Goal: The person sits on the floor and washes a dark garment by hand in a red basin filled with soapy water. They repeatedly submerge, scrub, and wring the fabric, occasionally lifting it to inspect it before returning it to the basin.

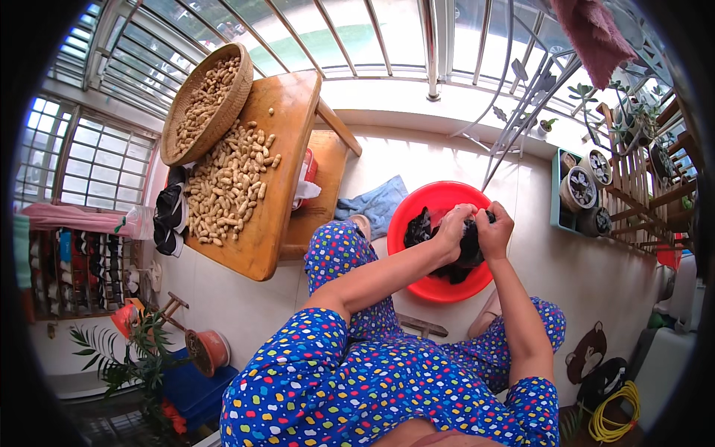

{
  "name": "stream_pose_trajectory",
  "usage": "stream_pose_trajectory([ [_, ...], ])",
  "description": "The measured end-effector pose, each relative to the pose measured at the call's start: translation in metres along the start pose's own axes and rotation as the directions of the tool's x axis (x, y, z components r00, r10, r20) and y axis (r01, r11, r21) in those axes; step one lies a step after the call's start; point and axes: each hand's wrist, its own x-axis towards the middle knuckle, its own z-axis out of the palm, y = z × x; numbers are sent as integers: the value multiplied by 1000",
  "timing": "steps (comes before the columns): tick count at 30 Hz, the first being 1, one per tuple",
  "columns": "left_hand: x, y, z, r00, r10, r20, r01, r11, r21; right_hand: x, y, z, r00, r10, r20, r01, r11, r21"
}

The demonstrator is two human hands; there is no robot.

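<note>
A red plastic basin [406, 211] rests on the tiled floor between my feet. Inside it lies black wet-looking cloth [470, 246], partly bunched up between my two hands. My left hand [453, 230] grips the cloth from the left, with whitish suds about the fingers. Curled into a fist, my right hand [495, 232] holds the cloth on the other side, close to the left thumb. Both hands are over the basin, and some of the cloth is hidden beneath them. A blue towel [375, 202] lies on the floor against the basin's left side.
Left stands a wooden table [258, 256] with loose peanuts [229, 187] and a tilted woven basket [241, 75] of peanuts. Black sneakers [170, 209] are beside it. A metal rack [505, 120] and potted succulents [581, 187] stand right. A yellow hose [614, 416] is coiled lower right.
</note>
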Motion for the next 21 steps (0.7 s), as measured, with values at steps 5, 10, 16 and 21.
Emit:
stream_pose_trajectory([
  [5, 19, -6, -28, 980, -139, 140, 129, 989, 78, -33, -60, 13, 922, -356, 154, 352, 934, 54],
  [10, -8, 4, 7, 999, -37, 8, 38, 999, -26, 1, -5, 0, 999, 22, 33, -23, 999, 40],
  [16, -8, 13, -6, 993, -25, 119, 10, 993, 121, -25, -54, 6, 968, -220, 118, 206, 971, 123],
  [21, -17, 10, 11, 996, -76, 49, 77, 997, -25, -5, -11, -2, 999, -20, 49, 16, 998, 66],
])
